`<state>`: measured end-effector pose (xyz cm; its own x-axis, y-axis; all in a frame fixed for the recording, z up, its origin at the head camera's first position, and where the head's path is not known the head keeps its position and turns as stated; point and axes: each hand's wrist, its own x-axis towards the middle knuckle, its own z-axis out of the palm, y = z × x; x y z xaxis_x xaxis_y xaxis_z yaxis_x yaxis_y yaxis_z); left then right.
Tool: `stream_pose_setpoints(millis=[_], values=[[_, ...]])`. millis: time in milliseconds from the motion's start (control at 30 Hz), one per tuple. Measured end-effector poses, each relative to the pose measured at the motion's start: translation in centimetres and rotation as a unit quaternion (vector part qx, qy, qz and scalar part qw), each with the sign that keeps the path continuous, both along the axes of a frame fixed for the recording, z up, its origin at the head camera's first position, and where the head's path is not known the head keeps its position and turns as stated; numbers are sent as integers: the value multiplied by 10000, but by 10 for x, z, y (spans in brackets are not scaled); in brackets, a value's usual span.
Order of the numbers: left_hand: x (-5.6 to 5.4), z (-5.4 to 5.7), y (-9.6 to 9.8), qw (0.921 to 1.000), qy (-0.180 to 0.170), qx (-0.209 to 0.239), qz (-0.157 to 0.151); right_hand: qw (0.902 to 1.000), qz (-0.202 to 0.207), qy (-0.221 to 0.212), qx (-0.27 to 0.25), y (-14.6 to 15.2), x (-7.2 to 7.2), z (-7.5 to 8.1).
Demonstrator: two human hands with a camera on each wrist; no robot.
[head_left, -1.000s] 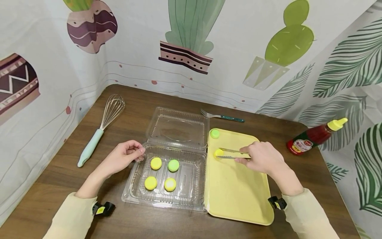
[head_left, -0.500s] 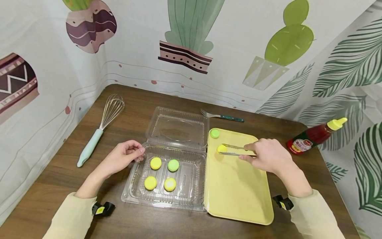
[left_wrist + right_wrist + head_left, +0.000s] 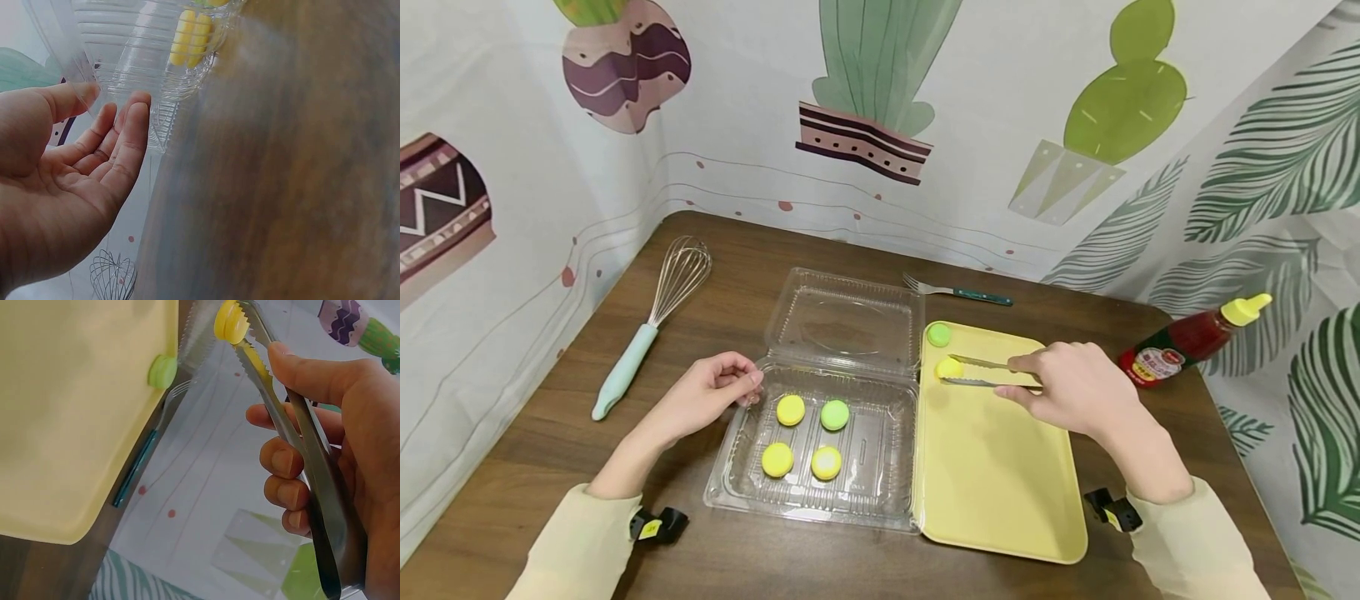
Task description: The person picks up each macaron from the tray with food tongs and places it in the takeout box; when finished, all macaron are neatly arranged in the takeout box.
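My right hand (image 3: pixel 1071 387) grips metal tongs (image 3: pixel 300 419), whose serrated tips pinch a yellow macaron (image 3: pixel 232 322) above the upper left part of the yellow tray (image 3: pixel 1000 483). A green macaron (image 3: pixel 938 335) lies at that tray's far left corner. To the left stands an open clear plastic container (image 3: pixel 880 492). In it sit three yellow macarons, one of them a front yellow macaron (image 3: pixel 777 459), and a green macaron (image 3: pixel 834 414). My left hand (image 3: pixel 718 387) holds the container's rim at its back left corner; thumb and fingers lie on either side of the rim in the left wrist view.
A whisk (image 3: pixel 643 342) with a pale green handle lies at the left of the wooden table (image 3: pixel 775 558). Behind the tray is a fork (image 3: pixel 958 292). A red sauce bottle (image 3: pixel 1187 342) lies at the right. The container's clear lid (image 3: pixel 850 321) is folded back beside the tray.
The yellow macaron in the tongs has risen from the tray, swinging slightly right and then back left. My right hand has moved a little right and up. The left hand has stayed in place.
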<state>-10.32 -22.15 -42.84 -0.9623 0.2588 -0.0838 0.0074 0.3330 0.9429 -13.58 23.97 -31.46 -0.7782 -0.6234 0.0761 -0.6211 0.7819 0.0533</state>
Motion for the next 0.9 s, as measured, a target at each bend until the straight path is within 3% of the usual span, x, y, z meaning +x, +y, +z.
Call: stream_pose_setpoints(millis=[333, 667, 900], values=[[0, 0, 0, 10000, 0, -4, -14, 9996, 204, 158, -81, -19, 9, 9], [0, 0, -1, 10000, -12, -4, -1, 9987, 458, 204, -123, -37, 10, 4], [1, 0, -1, 10000, -12, 11, -11, 9989, 472, -7, -50, -51, 13, 0]])
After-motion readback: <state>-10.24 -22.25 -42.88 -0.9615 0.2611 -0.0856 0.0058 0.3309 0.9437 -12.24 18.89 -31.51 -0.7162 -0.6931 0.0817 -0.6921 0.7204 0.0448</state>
